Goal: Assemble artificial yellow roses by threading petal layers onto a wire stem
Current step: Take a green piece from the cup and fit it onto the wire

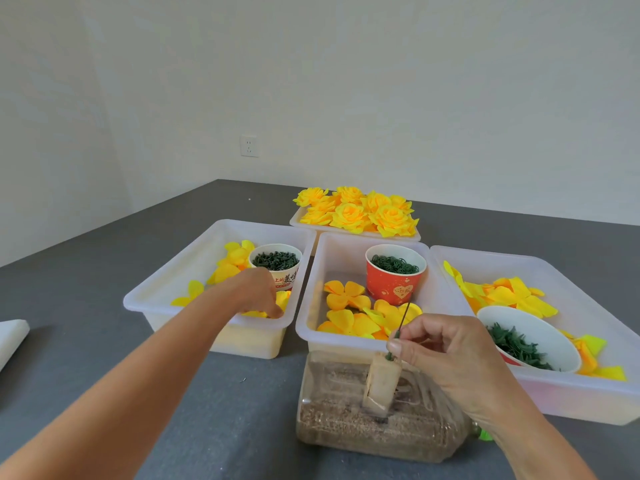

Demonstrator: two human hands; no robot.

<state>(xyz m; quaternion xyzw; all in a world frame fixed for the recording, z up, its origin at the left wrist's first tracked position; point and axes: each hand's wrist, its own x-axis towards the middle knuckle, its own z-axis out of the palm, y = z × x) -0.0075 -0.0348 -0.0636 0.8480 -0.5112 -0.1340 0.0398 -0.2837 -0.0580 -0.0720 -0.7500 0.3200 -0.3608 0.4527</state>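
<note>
My right hand (446, 355) pinches a thin dark green wire stem (401, 323) that stands upright out of a small block (381, 386) on a sand-filled clear bottle (374, 420). My left hand (258, 292) reaches into the left white bin (166, 292), fingers curled down onto yellow petal layers (256, 313) at its near right corner. Whether it holds a petal is hidden. The middle bin (311, 327) holds orange-yellow petal layers (349, 306). The right bin (568, 400) holds more yellow petals (512, 296).
A cup of dark green parts (277, 261) stands in the left bin, a red cup (394, 275) in the middle bin, a white cup (530, 341) in the right bin. Finished yellow roses (360, 211) fill a tray behind. A white object (10, 337) lies far left on the grey table.
</note>
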